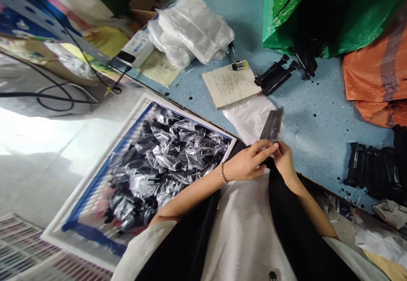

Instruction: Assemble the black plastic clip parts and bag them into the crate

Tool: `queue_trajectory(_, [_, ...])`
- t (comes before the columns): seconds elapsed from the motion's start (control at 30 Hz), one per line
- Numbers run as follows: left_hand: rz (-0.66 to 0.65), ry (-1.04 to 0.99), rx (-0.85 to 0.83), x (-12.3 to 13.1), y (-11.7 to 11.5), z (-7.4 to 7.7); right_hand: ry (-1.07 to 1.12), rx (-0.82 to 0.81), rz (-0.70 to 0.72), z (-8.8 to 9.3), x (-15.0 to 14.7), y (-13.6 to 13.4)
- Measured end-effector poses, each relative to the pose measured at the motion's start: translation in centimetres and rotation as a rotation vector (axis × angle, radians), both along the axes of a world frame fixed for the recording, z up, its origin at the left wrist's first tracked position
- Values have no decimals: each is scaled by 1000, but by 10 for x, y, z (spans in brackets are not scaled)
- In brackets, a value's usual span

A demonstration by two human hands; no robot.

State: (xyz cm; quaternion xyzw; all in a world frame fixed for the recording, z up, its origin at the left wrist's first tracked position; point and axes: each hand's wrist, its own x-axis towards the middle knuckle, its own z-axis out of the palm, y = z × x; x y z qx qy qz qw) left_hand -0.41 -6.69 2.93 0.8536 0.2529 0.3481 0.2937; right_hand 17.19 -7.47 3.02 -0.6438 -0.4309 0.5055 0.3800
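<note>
My left hand (246,164), with a ring and a bead bracelet, and my right hand (284,160) meet at the table's near edge. Together they pinch the lower end of a long black clip (271,125), blurred by motion, that sticks up over a clear plastic bag (249,118) lying on the blue table. Both hands have their fingers closed on the black part. A white board (230,86) scattered with tiny pins lies just beyond the bag.
A white and blue crate (95,187) full of bagged black parts stands at my left. More black clips lie at the back (275,75) and right (373,171). A stack of clear bags (190,31), a green sack (330,14) and an orange sack (378,77) ring the table.
</note>
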Motion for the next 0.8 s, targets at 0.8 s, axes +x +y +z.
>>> queue_trajectory(0.8, [317,-17,-443,-128,11,59,36,-114,123,6,23,2])
